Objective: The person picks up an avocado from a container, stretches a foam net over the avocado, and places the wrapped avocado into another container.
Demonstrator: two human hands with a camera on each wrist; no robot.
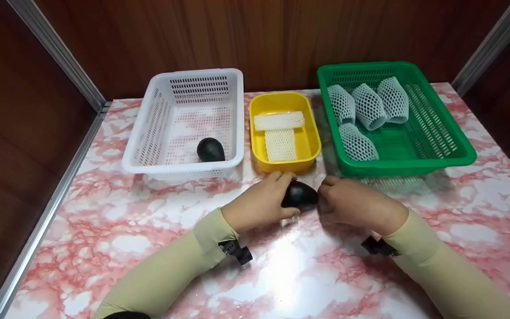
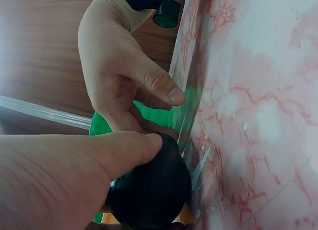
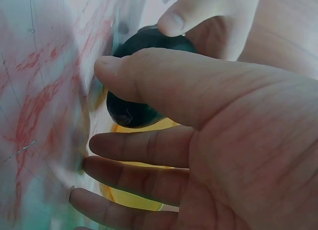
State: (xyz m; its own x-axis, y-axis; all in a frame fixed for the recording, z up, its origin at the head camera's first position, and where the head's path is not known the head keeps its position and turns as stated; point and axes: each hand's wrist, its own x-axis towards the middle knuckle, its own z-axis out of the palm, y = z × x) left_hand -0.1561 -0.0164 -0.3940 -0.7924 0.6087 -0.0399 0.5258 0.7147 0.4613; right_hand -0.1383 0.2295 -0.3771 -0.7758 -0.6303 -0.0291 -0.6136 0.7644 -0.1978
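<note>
A smooth black avocado point(image 1: 300, 195) is gripped in my left hand point(image 1: 259, 201), thumb on the near side and fingers round the far side. In the left wrist view the thumb presses on the avocado point(image 2: 154, 192). My right hand point(image 1: 357, 201) is beside the avocado's narrow end. The right wrist view has its thumb across the avocado point(image 3: 131, 113) and the other fingers nearly straight and spread; whether it touches the fruit I cannot tell. Just beyond the hands, a yellow tray point(image 1: 283, 167) holds flattened white foam net sleeves point(image 1: 280, 145).
To the left stands a white basket point(image 1: 184, 168) with another black avocado point(image 1: 210, 149) inside. A green basket point(image 1: 414, 166) on the right holds several rounded foam net sleeves point(image 1: 357, 142); their contents are unclear. Wooden panels point(image 1: 281, 44) close off the marbled table point(image 1: 148, 266) behind.
</note>
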